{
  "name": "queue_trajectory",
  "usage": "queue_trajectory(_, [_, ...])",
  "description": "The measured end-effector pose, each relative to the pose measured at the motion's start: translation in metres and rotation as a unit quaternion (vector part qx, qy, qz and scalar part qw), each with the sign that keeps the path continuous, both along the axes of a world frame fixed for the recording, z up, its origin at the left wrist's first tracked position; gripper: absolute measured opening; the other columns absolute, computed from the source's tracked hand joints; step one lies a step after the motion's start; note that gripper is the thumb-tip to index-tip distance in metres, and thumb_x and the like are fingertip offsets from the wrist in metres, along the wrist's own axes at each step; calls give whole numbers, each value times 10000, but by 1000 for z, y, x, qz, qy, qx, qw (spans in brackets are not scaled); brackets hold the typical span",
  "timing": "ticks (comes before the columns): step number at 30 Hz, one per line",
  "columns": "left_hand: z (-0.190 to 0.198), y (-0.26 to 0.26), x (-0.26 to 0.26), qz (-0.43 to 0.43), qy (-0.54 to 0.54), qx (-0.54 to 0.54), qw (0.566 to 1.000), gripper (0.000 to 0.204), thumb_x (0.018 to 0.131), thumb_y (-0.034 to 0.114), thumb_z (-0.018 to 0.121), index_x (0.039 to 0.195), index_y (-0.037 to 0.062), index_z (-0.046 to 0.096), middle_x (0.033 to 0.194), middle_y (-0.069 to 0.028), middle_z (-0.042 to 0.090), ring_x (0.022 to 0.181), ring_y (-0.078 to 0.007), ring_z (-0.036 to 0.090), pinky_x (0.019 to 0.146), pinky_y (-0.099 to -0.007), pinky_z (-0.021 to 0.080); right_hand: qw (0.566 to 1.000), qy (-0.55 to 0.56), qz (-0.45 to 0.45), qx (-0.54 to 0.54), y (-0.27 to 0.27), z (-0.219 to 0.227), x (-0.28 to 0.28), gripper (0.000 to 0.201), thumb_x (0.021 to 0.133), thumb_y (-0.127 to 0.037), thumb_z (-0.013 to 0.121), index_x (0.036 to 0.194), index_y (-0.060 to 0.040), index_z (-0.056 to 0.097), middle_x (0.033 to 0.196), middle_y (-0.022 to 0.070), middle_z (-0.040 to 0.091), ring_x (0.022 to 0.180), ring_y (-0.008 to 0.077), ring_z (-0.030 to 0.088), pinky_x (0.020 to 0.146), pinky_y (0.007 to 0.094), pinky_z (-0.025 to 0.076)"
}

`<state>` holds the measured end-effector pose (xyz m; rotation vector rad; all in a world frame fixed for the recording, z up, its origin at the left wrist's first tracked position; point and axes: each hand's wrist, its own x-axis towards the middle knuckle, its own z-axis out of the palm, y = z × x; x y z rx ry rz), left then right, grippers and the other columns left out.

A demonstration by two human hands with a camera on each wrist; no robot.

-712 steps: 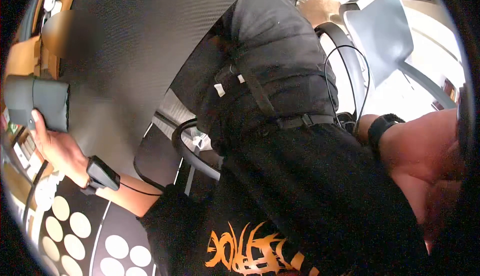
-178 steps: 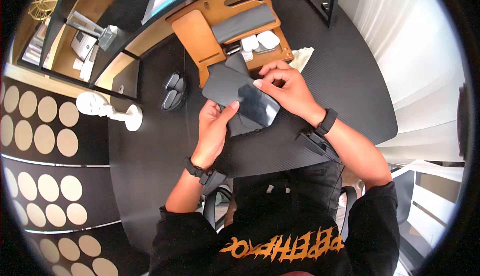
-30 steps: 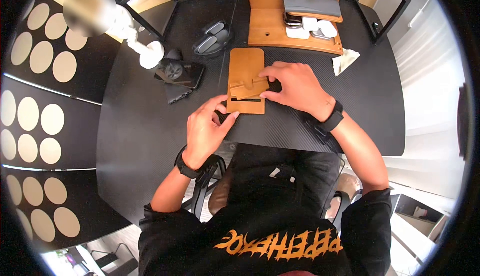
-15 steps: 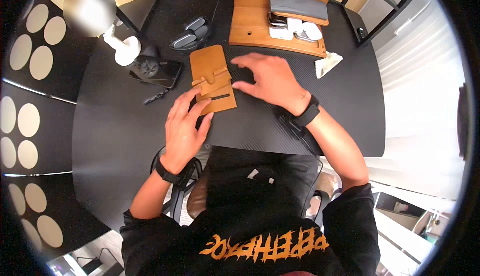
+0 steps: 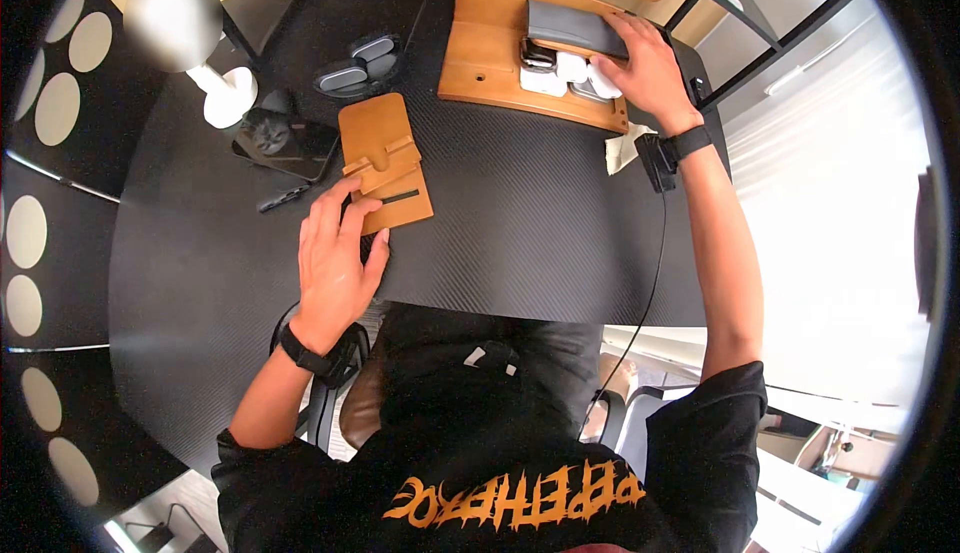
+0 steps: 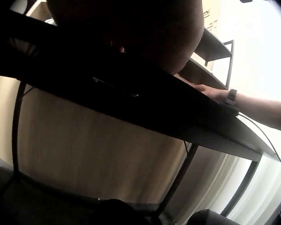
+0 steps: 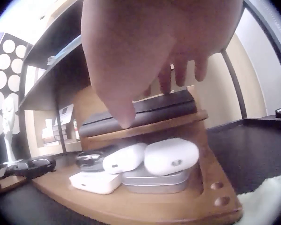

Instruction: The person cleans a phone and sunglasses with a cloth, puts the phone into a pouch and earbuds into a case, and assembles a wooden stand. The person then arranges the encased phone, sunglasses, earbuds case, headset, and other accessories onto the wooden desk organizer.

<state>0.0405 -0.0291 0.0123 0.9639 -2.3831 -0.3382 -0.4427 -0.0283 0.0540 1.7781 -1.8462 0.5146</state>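
Note:
In the head view my left hand [image 5: 335, 263] rests at the near left edge of a brown panel [image 5: 372, 121] with rounded corners and a dark slot, its fingertips on it. A smaller notched brown piece [image 5: 400, 158] lies across that panel. My right hand [image 5: 650, 73] reaches over the right end of a long grey case [image 5: 575, 25] on a brown desk organizer [image 5: 480, 28]. In the right wrist view its thumb overlaps the near side of the dark case [image 7: 147, 110], and its fingers extend straight over the far side. The left wrist view is mostly dark.
White earbud cases [image 7: 172, 157] and a silver tin [image 7: 155, 182] sit on the organizer's lower ledge. A black phone [image 5: 310, 153], a glasses-like dark object [image 5: 365, 65] and a white lamp-like figure [image 5: 230, 98] stand to the left. A crumpled paper [image 5: 622, 153] lies by the organizer.
My right hand has left the brown pieces and moved right and away to the grey case. My left hand stays at the panel. Earlier, both hands handled a phone and dark wallet-like things.

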Motion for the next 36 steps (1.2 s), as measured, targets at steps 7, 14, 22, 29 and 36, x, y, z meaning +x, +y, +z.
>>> queue_trajectory(7, [-8,-5,4,-10,35,-11,999,363,886,92,778,1220,39,647,1450,-178,564,1335,-422,538,1124,-510,429,991,-42,-65,108,7,23,7,661,880,-317,809,1462,-91,594,1419,172,622,1361,379,555,1113,486,472])
queue_trajectory(14, [-6,-6,7,-10,85,-9,996,468,902,116,786,1326,26,610,1420,-198,586,1347,-433,530,1151,-515,418,981,-150,-34,117,3,16,-2,643,909,-305,793,1464,-77,560,1428,200,590,1314,412,584,1091,471,487])
queue_trajectory(22, [-10,-6,9,-10,114,11,993,550,909,132,790,1396,17,561,1398,-222,594,1347,-439,531,1146,-508,429,981,-159,47,103,12,17,-3,644,948,-349,775,1461,-23,560,1300,217,582,1233,418,579,1061,462,480])
queue_trajectory(29, [-11,-7,9,-14,126,-4,992,529,896,152,796,1352,-11,584,1341,-224,616,1305,-438,548,1133,-507,427,981,-161,38,104,20,28,20,657,959,-361,778,1444,27,562,1181,191,552,1111,337,561,955,383,490])
queue_trajectory(36, [-15,-8,12,-21,124,2,992,624,904,208,801,1429,-7,543,1338,-216,625,1295,-423,557,1130,-506,419,970,-138,188,71,33,42,97,660,942,-366,788,1425,14,549,1201,206,546,1157,366,571,981,437,504])
